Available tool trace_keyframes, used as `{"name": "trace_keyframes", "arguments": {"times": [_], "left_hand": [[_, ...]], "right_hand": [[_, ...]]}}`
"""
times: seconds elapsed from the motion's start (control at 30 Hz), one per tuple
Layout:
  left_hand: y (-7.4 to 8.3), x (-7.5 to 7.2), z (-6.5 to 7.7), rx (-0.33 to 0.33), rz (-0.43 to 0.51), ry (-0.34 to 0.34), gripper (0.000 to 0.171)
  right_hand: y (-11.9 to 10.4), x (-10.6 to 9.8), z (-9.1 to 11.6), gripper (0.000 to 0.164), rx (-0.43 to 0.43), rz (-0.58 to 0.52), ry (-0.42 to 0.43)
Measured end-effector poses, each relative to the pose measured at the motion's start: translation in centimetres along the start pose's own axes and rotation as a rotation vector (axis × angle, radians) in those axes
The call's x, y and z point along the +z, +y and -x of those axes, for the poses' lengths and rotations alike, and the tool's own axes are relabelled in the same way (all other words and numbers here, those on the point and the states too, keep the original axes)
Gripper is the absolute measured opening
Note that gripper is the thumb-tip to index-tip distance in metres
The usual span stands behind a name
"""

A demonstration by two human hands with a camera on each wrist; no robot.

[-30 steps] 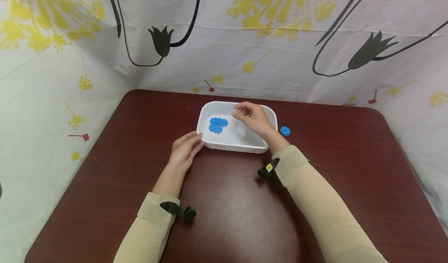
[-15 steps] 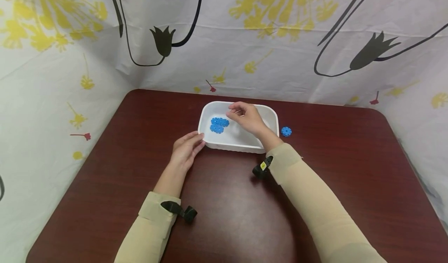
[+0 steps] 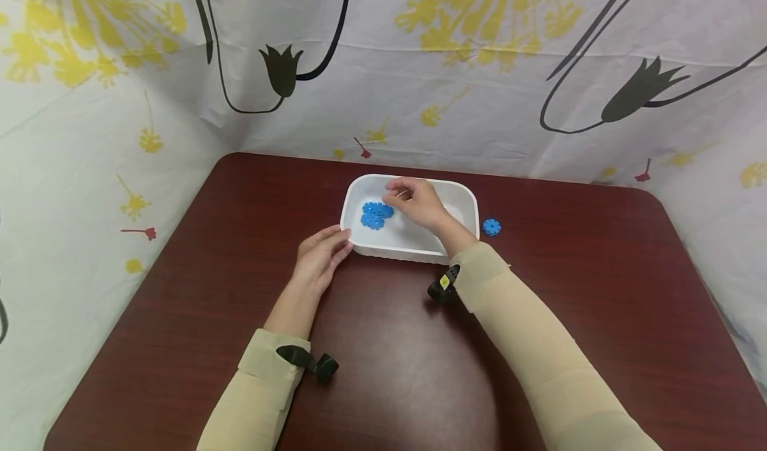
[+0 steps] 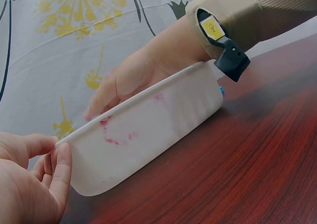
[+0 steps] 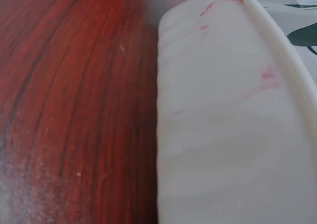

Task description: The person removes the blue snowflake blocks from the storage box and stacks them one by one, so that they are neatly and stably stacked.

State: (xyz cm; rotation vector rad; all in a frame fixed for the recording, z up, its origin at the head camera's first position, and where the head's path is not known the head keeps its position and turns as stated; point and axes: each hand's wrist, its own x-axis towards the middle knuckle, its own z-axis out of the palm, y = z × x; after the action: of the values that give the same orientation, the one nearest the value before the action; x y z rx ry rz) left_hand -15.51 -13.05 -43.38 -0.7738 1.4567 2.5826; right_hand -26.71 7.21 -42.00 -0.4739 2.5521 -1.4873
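Note:
My left hand (image 3: pixel 317 258) holds the near-left corner of a white plastic tray (image 3: pixel 398 252). In the left wrist view, the thumb of my left hand (image 4: pixel 29 179) lies at the rim and its fingers press the outer wall. Over the tray's inside, my right hand (image 3: pixel 419 204) reaches in with loosely bent fingers, and no disc shows in it. Its fingertips are right by several overlapping blue snowflake discs (image 3: pixel 373 221) lying at the left of the tray. In the right wrist view, the tray's wall (image 5: pixel 228 135) hides my right hand's fingers.
Outside the tray's right end, blue snowflake discs (image 3: pixel 492 227) lie on the dark red wooden table (image 3: pixel 383 344). A white patterned cloth (image 3: pixel 371 118) hangs behind the table's far edge. Pink stains mark the tray's near wall.
My right hand has moved left across the tray, toward the blue discs inside it. My left hand stays on the tray's corner, and the discs stay where they were.

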Motion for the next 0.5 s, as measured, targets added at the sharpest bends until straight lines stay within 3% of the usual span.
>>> {"name": "trace_keyframes", "arguments": {"times": [0.5], "left_hand": [[-0.1, -0.2, 0.4, -0.011, -0.017, 0.003, 0.033]], "right_hand": [[1.5, 0.4, 0.0, 0.026, 0.013, 0.098, -0.074]]}}
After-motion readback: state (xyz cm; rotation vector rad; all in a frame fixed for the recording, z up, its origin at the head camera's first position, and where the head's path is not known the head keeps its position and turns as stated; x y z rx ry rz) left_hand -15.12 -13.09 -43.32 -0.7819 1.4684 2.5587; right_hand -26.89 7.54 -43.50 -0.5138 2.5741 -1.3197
